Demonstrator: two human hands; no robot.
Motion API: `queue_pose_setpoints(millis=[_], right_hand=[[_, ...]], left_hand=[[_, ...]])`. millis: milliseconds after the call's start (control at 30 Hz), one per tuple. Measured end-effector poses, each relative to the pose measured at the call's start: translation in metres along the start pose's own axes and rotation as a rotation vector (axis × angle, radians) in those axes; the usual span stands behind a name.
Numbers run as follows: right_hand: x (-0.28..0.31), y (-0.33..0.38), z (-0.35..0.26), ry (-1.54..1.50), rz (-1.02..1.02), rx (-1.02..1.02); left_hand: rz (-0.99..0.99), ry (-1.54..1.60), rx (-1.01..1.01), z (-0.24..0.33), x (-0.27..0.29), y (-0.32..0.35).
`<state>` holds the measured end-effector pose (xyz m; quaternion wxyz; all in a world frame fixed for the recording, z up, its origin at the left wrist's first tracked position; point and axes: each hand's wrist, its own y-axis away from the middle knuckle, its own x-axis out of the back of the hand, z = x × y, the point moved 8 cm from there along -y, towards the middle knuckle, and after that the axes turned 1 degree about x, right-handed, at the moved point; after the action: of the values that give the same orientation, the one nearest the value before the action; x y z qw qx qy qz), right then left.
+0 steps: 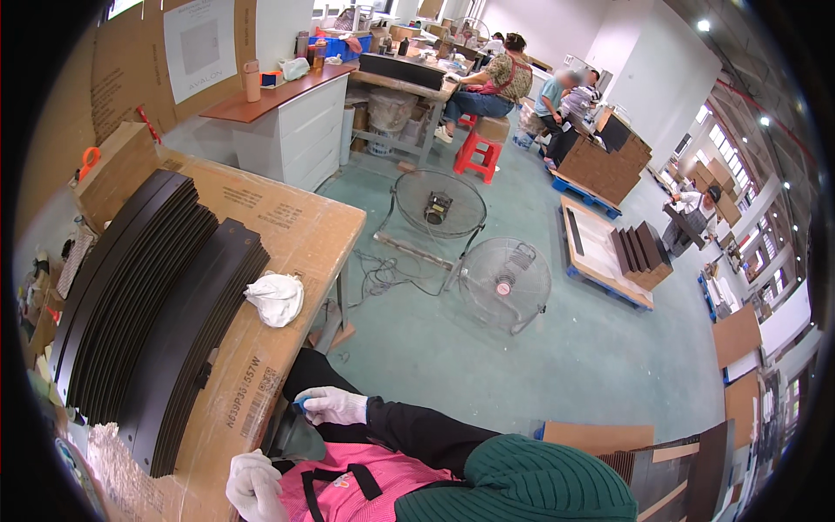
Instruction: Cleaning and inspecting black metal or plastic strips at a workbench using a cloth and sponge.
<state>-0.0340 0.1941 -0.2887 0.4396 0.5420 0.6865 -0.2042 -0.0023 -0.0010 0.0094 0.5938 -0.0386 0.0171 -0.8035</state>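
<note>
My right hand (337, 406), in a white knit glove, is in front of my lap beside the cardboard-covered table (291, 209). Its fingers close on a small blue object (302, 404), mostly covered, whose kind I cannot make out. Lower down, at the table's near edge, is my left hand (254, 487), also gloved. Its fingers are curled in, and whatever they may hold is hidden. Two stacks of long dark panels (130, 270) (204, 339) lie side by side on the table. A crumpled white cloth or glove (276, 300) rests beside them.
Past the table, two round floor fans (439, 204) (504, 278) stand with loose cables around them. A white cabinet (300, 130) and a red stool (477, 157) are further back. Several people work at the far side. Panels stand on a pallet (600, 252) to the right.
</note>
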Motion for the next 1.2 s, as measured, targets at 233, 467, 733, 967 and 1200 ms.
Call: queue_pose_setpoints(millis=[233,467,733,967,1200], right_hand=[[-0.003,0.001,-0.002,0.005,0.008,0.011],[0.001,-0.001,-0.001,-0.020,0.008,0.026],[0.000,0.001,-0.002,-0.002,-0.004,0.021],[-0.005,0.001,-0.005,0.004,-0.014,0.013],[0.001,0.004,-0.009,0.041,0.007,0.035]], left_hand=[[-0.007,-0.028,-0.050,0.002,0.003,0.004],[0.015,-0.038,-0.031,0.000,0.004,0.007],[-0.005,-0.019,-0.068,-0.001,0.001,0.005],[0.006,-0.023,-0.049,-0.001,0.001,0.004],[-0.020,-0.023,-0.057,0.000,-0.005,0.002]])
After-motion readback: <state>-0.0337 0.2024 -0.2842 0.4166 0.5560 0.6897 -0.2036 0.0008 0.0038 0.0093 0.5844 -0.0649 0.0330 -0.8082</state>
